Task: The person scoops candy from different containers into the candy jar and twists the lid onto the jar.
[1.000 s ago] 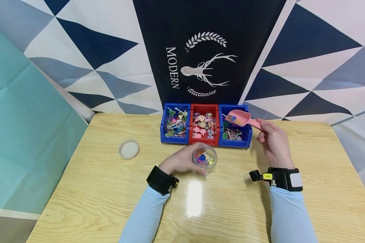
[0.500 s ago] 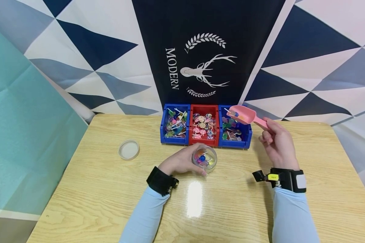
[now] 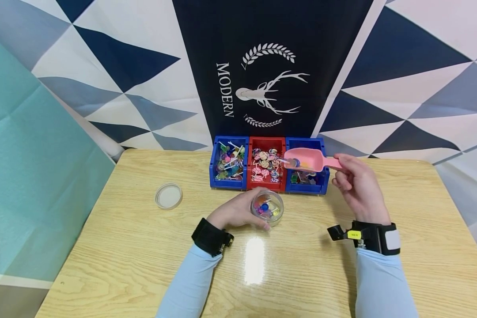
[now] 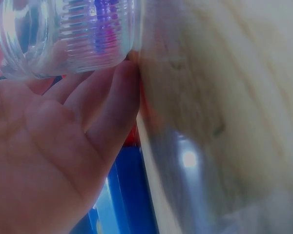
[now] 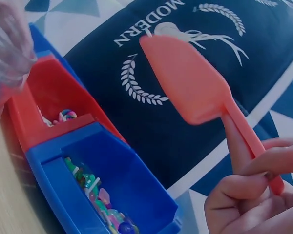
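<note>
In the head view, a pink scoop [image 3: 311,154] carries several small candy-like pieces, one with a white stick poking past its front edge. My right hand [image 3: 361,187] grips its handle, holding it above the right blue bin [image 3: 307,190], its tip near the red bin. The right wrist view shows the scoop's underside [image 5: 185,80] raised over the bins. My left hand [image 3: 237,211] holds a clear jar [image 3: 281,211] on the table, thumb and fingers on either side. Colourful pieces lie inside the jar. The left wrist view shows the jar's ribbed wall [image 4: 44,44] against my fingers.
A red bin [image 3: 267,140] of miniature lollipops stands between the right blue bin and a left blue bin [image 3: 212,174], which holds mixed lollipops. A round white lid [image 3: 168,196] lies on the wooden table [image 3: 123,247] at left. A patterned cloth [image 3: 222,26] hangs behind.
My right hand first lifted the scoop slightly back and right, then brought it left and nearer, toward the red bin. My left hand and the jar have stayed in place.
</note>
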Demonstrator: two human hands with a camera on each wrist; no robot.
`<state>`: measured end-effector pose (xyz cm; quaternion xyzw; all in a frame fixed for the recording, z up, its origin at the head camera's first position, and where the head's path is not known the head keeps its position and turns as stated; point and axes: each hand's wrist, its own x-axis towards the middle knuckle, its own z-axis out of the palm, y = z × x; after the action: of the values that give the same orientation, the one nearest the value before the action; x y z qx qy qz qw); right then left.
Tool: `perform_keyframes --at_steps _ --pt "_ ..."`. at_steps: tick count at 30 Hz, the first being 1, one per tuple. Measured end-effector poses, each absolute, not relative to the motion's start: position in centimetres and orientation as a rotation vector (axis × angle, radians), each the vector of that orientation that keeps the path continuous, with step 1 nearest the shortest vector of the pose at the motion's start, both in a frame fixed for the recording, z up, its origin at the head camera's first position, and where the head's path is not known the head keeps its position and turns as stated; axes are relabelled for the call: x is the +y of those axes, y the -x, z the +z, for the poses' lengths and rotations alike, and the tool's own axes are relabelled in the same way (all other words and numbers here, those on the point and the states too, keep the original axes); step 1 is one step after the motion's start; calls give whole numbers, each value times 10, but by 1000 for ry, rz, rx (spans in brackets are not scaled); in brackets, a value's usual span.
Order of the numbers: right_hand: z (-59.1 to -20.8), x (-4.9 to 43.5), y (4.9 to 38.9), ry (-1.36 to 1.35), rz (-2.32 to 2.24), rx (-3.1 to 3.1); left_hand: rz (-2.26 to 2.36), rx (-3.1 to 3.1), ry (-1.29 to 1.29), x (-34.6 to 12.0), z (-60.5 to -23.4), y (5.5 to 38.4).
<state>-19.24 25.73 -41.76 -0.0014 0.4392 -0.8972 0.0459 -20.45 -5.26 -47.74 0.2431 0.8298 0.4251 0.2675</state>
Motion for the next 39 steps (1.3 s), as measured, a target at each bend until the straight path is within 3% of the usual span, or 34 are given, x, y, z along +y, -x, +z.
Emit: perform_keyframes --at_steps 22,39 --pt "-407 226 188 114 -1814 2417 1145 2239 -661 -52 -477 205" --pt "-403 224 185 137 -1718 2469 1203 2198 -665 -53 -478 205"
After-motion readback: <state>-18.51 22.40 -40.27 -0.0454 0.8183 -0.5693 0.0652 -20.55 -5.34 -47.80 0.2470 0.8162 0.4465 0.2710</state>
